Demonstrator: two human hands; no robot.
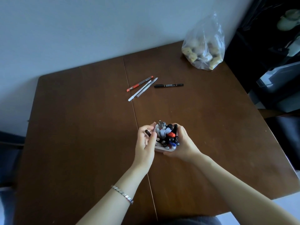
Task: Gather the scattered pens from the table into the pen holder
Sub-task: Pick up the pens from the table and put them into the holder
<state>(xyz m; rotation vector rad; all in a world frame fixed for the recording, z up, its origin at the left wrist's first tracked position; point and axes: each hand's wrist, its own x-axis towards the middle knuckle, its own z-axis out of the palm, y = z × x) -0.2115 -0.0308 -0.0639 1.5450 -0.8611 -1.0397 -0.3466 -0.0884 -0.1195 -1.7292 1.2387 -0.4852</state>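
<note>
Both hands at the white pen holder (162, 149), which sits on the brown wooden table (81, 127) near its middle, just right of the seam between the two boards. Right hand (183, 142) wraps the holder's right side, fingers curled round it, gripping it. Left hand (145, 142) is against the holder's left side, fingers loosely curled with a dark pen (148, 132) pinched between them, its end sticking out by the holder's rim. Holder is packed full: black, blue, grey caps, one red-orange cap on top. Silver chain bracelet (122, 194) on left wrist. Still loose on the table, well apart from the holder toward the wall: red-capped clear pen (140, 83), white pen (139, 90) and clear pen (146, 87) lying side by side, diagonal, touching or nearly so; black marker (168, 85) just right of them, roughly horizontal. Clear plastic bag (204, 46) with lumpy contents at far right corner.
</note>
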